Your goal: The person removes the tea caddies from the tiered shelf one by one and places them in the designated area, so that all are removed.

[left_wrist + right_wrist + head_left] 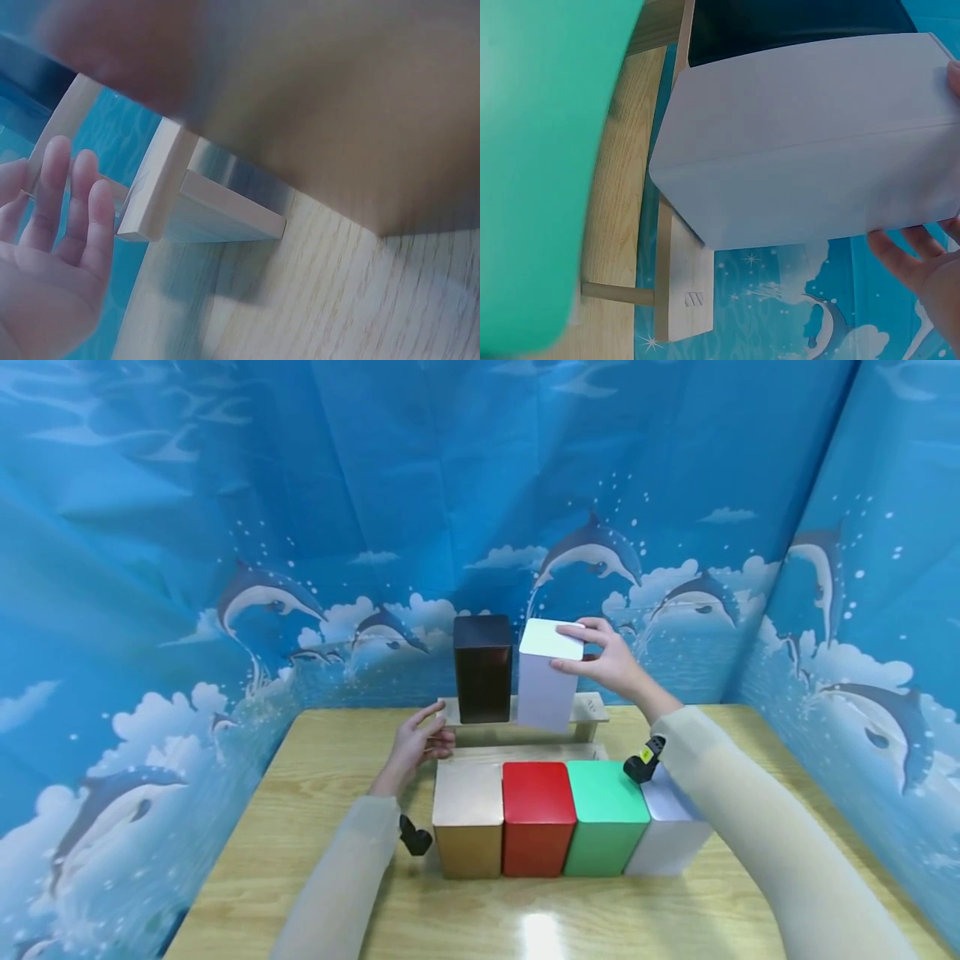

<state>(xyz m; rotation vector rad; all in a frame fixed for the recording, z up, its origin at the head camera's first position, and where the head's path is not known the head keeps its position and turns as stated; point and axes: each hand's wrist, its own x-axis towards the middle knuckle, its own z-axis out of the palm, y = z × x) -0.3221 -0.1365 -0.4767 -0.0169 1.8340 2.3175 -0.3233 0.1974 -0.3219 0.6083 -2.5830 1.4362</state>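
Observation:
In the head view my right hand (603,662) grips a tall white box (551,681) near its top, thumb and fingers on its sides and edge. The box stands tilted over the upper board of a wooden stand (592,706), right of a tall black box (483,677) on that board. Whether the white box's base touches the board I cannot tell; in the right wrist view its lower end (682,202) overlaps the board. My left hand (420,742) is at the stand's left end, fingers loosely bent and holding nothing.
In front of the stand is a row of boxes: gold (468,797), red (538,795), green (606,793) and pale silver (667,797), the last partly behind my right sleeve. They stand on a wood-grain table (330,752). A blue dolphin-print curtain (420,527) hangs behind and at the sides.

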